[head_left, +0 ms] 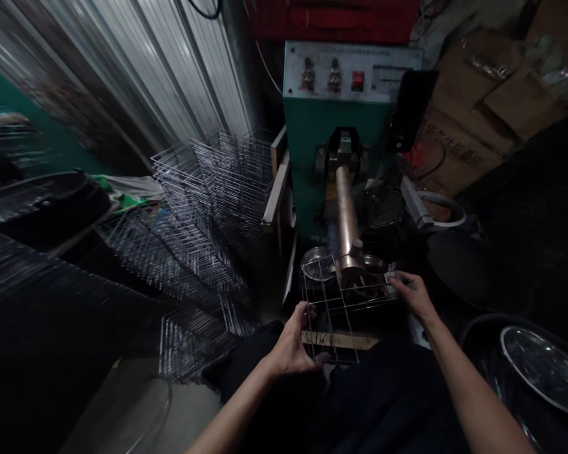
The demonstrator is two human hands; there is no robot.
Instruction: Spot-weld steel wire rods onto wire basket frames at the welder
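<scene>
A bent wire frame (330, 309) is held between my two hands, below the end of a copper-coloured cylinder (348, 221) that juts out of a green machine (307, 170). My left hand (291, 343) grips the frame's left side, thumb and fingers around its wires. My right hand (409, 293) pinches the frame's right end near the machine's front. Part of the frame lies close beneath the cylinder's tip; whether they touch cannot be made out.
Stacked wire frames (213, 195) stand left of the machine. A black phone (411, 110) is at the panel's right edge. Cardboard boxes (468, 145) fill the back right. At lower right sits a dark tub (473, 325) with a round shiny lid (544, 369).
</scene>
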